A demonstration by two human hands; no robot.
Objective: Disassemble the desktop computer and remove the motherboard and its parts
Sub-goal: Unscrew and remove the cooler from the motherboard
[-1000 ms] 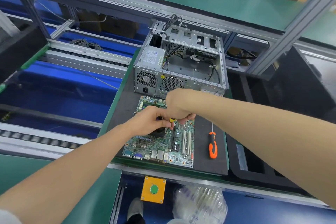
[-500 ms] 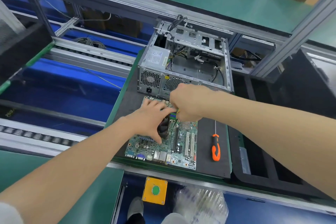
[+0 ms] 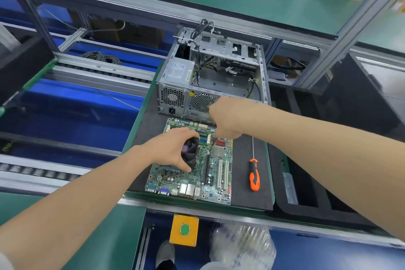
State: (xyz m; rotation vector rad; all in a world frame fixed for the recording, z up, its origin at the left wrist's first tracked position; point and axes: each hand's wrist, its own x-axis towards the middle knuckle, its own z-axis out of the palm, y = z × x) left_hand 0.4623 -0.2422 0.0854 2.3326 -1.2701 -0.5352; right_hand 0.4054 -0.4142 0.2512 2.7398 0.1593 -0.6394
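Both hands (image 3: 173, 151) (image 3: 228, 119) over motherboard (image 3: 217, 182) | left grips cooler fan (image 3: 190, 152)

Black mat (image 3: 245, 195) carries motherboard (image 3: 210, 180), case (image 3: 219, 76), screwdriver (image 3: 254, 176).

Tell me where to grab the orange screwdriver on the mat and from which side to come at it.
Grip the screwdriver by its orange handle, the thick end nearest the person; the thin shaft points away toward the case. It lies flat on the mat, clear of the motherboard, so come from above with fingers closing across the handle. The right hand is probably the nearer one.
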